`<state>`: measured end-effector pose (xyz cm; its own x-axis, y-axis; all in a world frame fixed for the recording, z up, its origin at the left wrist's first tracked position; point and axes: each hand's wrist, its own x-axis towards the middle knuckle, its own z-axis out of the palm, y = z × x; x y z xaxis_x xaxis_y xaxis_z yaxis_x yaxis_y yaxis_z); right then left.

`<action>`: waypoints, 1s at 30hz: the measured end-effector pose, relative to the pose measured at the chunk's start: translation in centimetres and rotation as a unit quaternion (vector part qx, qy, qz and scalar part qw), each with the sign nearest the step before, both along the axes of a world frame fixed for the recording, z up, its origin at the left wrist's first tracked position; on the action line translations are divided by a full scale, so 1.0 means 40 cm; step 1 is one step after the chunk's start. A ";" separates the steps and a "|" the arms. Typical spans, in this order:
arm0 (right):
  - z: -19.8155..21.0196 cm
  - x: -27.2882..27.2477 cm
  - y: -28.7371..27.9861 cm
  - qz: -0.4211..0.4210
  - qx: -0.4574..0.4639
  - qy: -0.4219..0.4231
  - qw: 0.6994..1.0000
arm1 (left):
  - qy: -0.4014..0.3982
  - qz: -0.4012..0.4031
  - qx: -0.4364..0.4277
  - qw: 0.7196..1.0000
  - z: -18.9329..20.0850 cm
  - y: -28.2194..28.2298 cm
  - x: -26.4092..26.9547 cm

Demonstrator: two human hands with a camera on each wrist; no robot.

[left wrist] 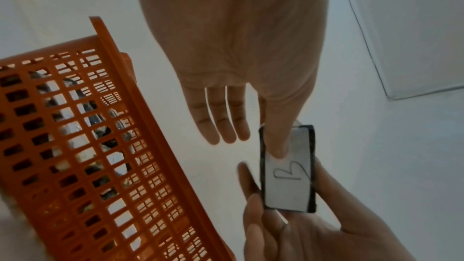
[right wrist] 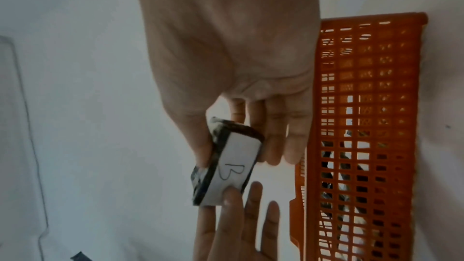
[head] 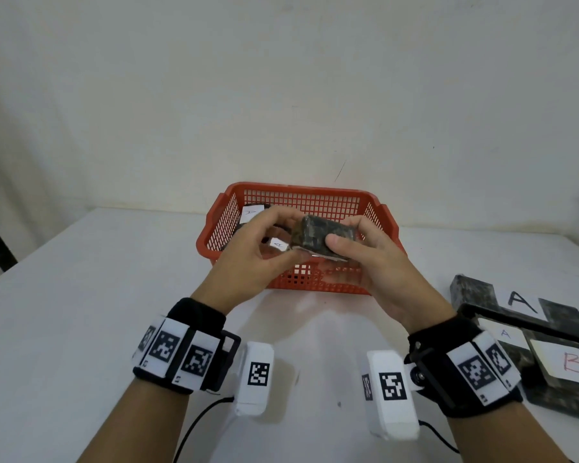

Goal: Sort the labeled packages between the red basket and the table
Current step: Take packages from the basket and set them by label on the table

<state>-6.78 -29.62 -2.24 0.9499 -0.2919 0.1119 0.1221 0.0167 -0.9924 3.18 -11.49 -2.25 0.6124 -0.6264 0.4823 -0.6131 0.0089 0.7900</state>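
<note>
Both hands hold one small dark package point(head: 325, 237) above the front of the red basket point(head: 301, 188). Its white label reads B point(left wrist: 288, 176) and faces down toward the wrist cameras. My left hand point(head: 281, 235) pinches the package's left end, its thumb point(left wrist: 276, 142) on the label and the other fingers straight. My right hand point(head: 348, 238) grips the right end between its thumb and fingers point(right wrist: 273, 146). In the right wrist view the B label point(right wrist: 236, 168) is tilted. Inside the basket lie two packages labelled A point(head: 253, 212) point(head: 279, 243).
On the white table point(head: 81, 295), at the right edge, lies a pile of dark packages: one labelled A point(head: 522, 302), a smaller A point(head: 505, 334), and one with a red B point(head: 575, 365). A pale wall stands behind the basket.
</note>
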 end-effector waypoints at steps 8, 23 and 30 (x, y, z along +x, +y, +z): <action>-0.004 0.006 0.012 -0.021 -0.118 0.001 0.993 | -0.114 0.010 -0.021 0.993 0.008 -0.015 -0.021; 0.000 0.002 0.019 -0.078 -0.062 -0.038 0.994 | -0.073 -0.031 0.017 0.997 0.004 -0.008 -0.014; 0.000 0.002 0.020 -0.068 -0.061 -0.025 0.996 | -0.066 -0.032 0.010 0.997 -0.003 -0.007 -0.008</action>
